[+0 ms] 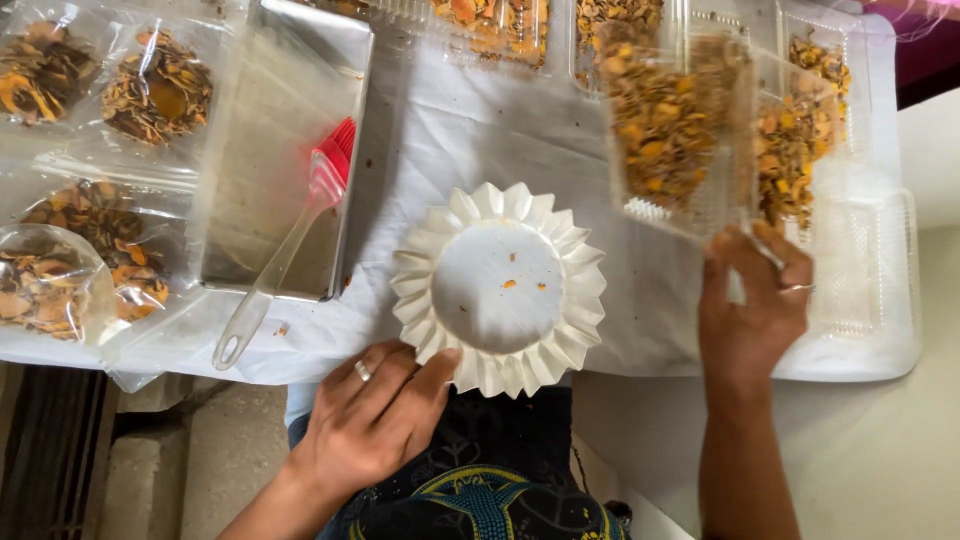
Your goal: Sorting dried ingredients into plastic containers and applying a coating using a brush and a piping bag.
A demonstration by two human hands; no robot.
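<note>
Head view, left hand: left hand (375, 415) rests at the near rim of the white fluted paper mould (500, 285); thumb tip presses on the pleated edge, the other fingers lie curled together beneath it, a ring on one finger.
Head view, right hand: right hand (750, 300) grips a clear plastic clamshell box (680, 130) by its lower corner, fingers and thumb pinched on the plastic wall; the box is lifted and tilted above the cloth.
Box contents: full of dry orange-brown flakes, none seen falling at this instant.
Mould: sits on the white cloth (450, 130) near the table edge, just in front of the person; its flat middle is nearly bare, only a few small orange crumbs on it.
Progress, judged: mould is steadied and the box is raised near it, but the filling has hardly begun; the bulk of the flakes is in the box.
Done pieces, judged: wrapped flake discs (155, 90) lie in clear film at the far left, looking finished.
Metal tray: metal tray (285, 150) left of the mould, with a red silicone brush (310, 215) lying across its edge, handle pointing off toward the table edge.
Further stock: more clear boxes (810, 130) of flakes behind and beside the raised one.
Hidden: underside of the mould and the left fingertips cannot be seen.
</note>
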